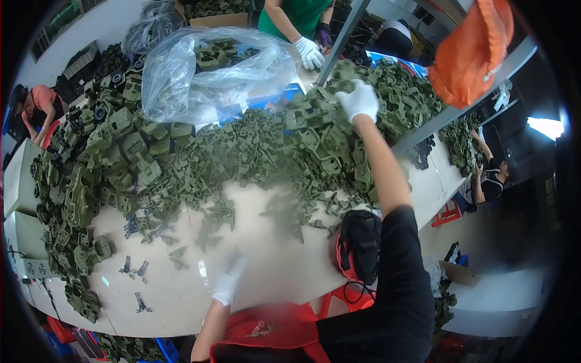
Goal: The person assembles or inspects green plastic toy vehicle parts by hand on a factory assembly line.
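My right hand (pixel 359 101), in a white glove, reaches far across the table into the heap of olive-green plastic parts (pixel 327 130). Its fingers are bent against a blurred green plastic part (pixel 347 72) at the heap's top. Low over the near tabletop is my left hand (pixel 231 278), also white-gloved; motion smears its fingers, so what it holds, if anything, cannot be made out. Beyond it lie blurred green pieces (pixel 209 233). Several small dark grey pronged parts (pixel 141 302) lie to its left on the pale table (pixel 175 314).
A clear plastic bag (pixel 175 85) sits behind the heaps. Across the table stands a co-worker in green with a gloved hand (pixel 309 53). A grey metal post (pixel 423 136) and orange bag (pixel 475 54) are at right. A black pouch (pixel 361 245) lies by my right arm.
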`<control>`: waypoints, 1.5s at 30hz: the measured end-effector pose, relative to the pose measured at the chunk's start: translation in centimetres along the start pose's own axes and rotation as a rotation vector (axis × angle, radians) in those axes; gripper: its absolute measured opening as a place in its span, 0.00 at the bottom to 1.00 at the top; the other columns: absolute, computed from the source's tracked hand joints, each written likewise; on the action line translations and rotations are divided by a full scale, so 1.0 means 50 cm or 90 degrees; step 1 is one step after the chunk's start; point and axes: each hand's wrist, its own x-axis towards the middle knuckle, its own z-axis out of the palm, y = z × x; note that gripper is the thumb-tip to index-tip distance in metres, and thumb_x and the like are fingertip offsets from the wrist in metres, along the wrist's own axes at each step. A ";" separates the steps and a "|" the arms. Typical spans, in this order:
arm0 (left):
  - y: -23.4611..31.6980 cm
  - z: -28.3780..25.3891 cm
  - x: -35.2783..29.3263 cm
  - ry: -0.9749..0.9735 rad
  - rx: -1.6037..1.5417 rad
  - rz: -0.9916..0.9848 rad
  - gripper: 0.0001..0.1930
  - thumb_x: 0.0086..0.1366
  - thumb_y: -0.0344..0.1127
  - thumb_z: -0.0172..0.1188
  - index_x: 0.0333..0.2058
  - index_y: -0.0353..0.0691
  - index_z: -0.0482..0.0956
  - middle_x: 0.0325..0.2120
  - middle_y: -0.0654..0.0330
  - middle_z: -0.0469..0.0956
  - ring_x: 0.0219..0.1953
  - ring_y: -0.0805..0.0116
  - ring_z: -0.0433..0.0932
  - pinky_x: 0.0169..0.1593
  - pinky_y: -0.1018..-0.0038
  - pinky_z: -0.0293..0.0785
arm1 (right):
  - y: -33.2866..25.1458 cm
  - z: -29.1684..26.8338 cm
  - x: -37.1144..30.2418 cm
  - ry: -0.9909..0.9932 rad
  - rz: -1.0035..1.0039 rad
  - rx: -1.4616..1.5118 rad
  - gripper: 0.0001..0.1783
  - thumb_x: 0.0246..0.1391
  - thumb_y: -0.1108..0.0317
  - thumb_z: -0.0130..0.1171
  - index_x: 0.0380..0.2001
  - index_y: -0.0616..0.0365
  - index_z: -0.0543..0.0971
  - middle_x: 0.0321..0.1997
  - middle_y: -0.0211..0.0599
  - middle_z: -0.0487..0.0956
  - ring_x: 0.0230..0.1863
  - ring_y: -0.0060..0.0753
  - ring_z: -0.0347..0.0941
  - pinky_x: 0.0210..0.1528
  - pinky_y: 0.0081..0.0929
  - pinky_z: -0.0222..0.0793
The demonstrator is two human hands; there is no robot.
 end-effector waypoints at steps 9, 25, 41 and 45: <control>-0.095 -0.087 -0.015 0.173 -0.104 -0.132 0.21 0.61 0.38 0.63 0.52 0.39 0.75 0.36 0.64 0.77 0.35 0.74 0.76 0.38 0.74 0.72 | 0.059 0.165 0.173 0.026 -0.037 -0.489 0.19 0.47 0.60 0.58 0.45 0.46 0.79 0.48 0.47 0.77 0.52 0.46 0.74 0.52 0.50 0.68; -0.040 -0.083 -0.016 0.163 -0.054 -0.020 0.17 0.61 0.30 0.62 0.49 0.33 0.76 0.38 0.61 0.79 0.39 0.75 0.75 0.46 0.78 0.72 | -0.014 0.183 0.082 -0.380 -0.233 -0.221 0.29 0.30 0.54 0.72 0.43 0.41 0.83 0.49 0.43 0.78 0.51 0.45 0.74 0.55 0.36 0.70; 0.368 -0.013 -0.087 -0.115 0.535 0.197 0.49 0.36 0.51 0.76 0.57 0.35 0.65 0.53 0.43 0.70 0.54 0.47 0.71 0.56 0.62 0.68 | -0.299 -0.217 -0.441 -0.860 -0.427 0.190 0.29 0.37 0.52 0.74 0.42 0.57 0.82 0.40 0.40 0.82 0.41 0.35 0.79 0.46 0.29 0.72; 0.258 -0.037 -0.132 -0.207 0.131 0.108 0.42 0.46 0.54 0.69 0.58 0.37 0.68 0.50 0.46 0.74 0.52 0.50 0.74 0.57 0.62 0.67 | -0.215 -0.182 -0.500 -0.803 -0.421 0.685 0.50 0.24 0.65 0.78 0.58 0.62 0.70 0.55 0.39 0.74 0.55 0.34 0.71 0.59 0.28 0.64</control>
